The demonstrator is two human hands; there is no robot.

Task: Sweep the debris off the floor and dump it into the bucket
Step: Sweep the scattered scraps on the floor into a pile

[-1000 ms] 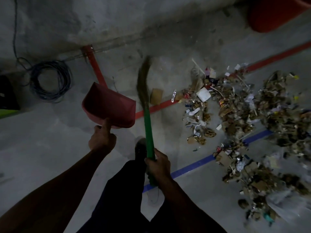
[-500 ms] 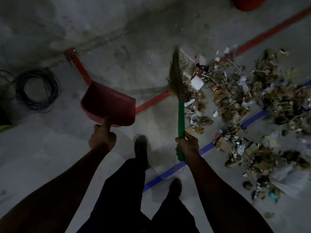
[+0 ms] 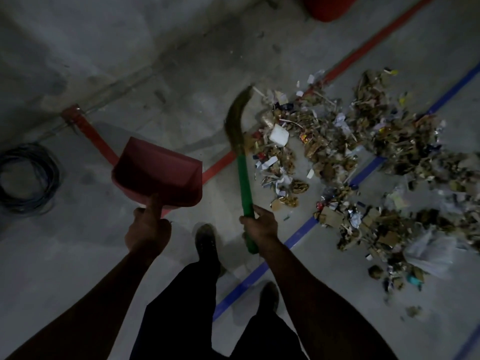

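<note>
My left hand (image 3: 148, 228) grips the handle of a red dustpan (image 3: 158, 171), thumb pointing up along it; the pan hangs above the floor. My right hand (image 3: 259, 226) grips the green handle of a broom (image 3: 244, 178). Its brown bristles (image 3: 237, 118) curve against the left edge of a wide spread of debris (image 3: 350, 157): paper scraps, cardboard bits, wrappers and a white block (image 3: 279, 135). A red bucket (image 3: 328, 7) is cut off by the top edge, beyond the debris.
A wall runs across the top left. A coil of dark cable (image 3: 26, 175) lies on the floor at left. Red tape (image 3: 363, 51) and blue tape (image 3: 298, 236) lines cross the grey floor. My feet (image 3: 206, 241) stand between the hands. A clear plastic bag (image 3: 431, 249) lies at right.
The broom has swung from beside the dustpan to the right, its bristles now bent against the debris edge. My view has shifted, bringing the bucket back into sight. The dustpan stays in my left hand.
</note>
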